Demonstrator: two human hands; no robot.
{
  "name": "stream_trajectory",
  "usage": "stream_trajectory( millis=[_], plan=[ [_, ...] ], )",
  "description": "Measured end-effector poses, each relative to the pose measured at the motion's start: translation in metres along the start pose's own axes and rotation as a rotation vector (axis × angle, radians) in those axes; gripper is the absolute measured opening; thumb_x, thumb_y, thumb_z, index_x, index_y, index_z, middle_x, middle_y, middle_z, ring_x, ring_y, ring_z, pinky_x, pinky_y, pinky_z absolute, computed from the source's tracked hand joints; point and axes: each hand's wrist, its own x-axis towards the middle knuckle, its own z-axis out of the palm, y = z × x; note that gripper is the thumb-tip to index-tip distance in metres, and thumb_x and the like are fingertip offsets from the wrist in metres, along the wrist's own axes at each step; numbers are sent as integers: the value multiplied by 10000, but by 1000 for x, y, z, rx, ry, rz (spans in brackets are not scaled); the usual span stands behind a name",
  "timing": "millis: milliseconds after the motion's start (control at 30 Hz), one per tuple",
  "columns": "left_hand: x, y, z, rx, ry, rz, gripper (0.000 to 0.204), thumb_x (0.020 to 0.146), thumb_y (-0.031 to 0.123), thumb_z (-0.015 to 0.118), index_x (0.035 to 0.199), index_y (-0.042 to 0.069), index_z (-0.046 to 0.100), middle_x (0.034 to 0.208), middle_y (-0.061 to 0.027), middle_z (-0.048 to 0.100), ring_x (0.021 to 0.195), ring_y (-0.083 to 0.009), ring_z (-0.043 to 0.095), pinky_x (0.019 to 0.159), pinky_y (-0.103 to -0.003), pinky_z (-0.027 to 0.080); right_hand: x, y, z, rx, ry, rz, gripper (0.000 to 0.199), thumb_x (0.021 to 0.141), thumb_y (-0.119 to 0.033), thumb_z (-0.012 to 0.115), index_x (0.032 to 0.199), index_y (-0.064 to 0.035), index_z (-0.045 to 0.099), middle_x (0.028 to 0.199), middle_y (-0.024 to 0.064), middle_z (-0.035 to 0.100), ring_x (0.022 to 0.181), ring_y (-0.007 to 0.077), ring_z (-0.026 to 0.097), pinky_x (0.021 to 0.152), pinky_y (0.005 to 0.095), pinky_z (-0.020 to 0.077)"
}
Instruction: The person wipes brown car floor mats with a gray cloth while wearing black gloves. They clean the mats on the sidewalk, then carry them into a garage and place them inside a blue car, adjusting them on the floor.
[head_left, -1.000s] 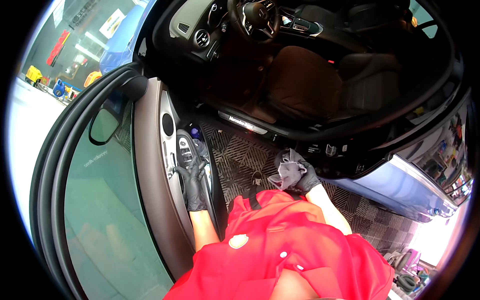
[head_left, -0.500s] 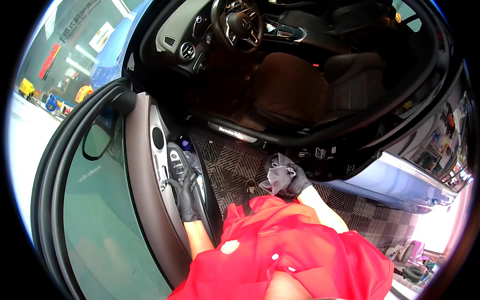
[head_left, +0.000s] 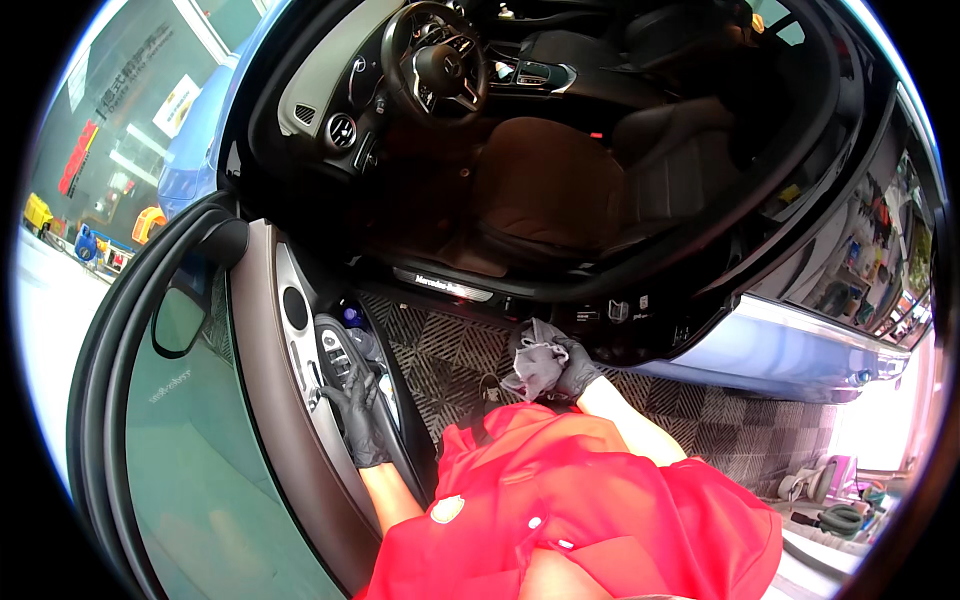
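Observation:
My left hand, in a dark glove, lies on the armrest of the open car door. Its fingers are spread beside the window switch panel, and I see nothing held in it. A crumpled grey cloth is bunched in my right hand, which wears the same kind of glove. That hand is low in the doorway, near the door sill and over the patterned floor. Part of its fingers is hidden behind the cloth.
Inside the car are a brown-looking driver's seat and a steering wheel. A purple-blue item sits in the door pocket. The blue rear door stands to the right. A grey hose lies at the lower right.
The whole view has shifted, so the car interior and door appear a little farther left. My left hand stays on the armrest, and my right hand still grips the cloth.

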Motion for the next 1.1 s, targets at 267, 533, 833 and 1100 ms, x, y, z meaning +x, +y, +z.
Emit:
stream_trajectory(
  millis=[267,533,833,1100],
  plan=[
    [-2,2,0,9,-10,6,845,947,244,428,1338,115,-310,1302,-150,468,1062,-245,548,893,-330,423,-1,0,6,-10,-113,36,286,857,-297,493,894,-44,622,884,116,642,810,283,606,790,424,494],
    [-1,-1,-4,-27,18,-19,840,946,215,445,1357,187,-288,1279,-175,459,1047,-257,553,868,-330,457,-9,4,14,-60,-76,6,295,849,-300,484,891,-42,621,891,115,641,817,284,603,809,421,486],
    [-6,8,5,5,29,-28,854,942,230,442,1340,104,-302,1260,-142,504,1042,-230,558,886,-318,428,-7,5,11,-54,58,-20,309,846,-293,445,889,-41,619,899,128,640,840,306,602,808,432,488],
    [-5,8,3,-1,24,-33,856,940,227,456,1351,113,-286,1254,-150,501,1026,-217,563,851,-302,441,-16,7,11,-85,48,-19,314,863,-307,432,905,-62,624,913,111,642,844,283,605,816,424,483]
  ],
)
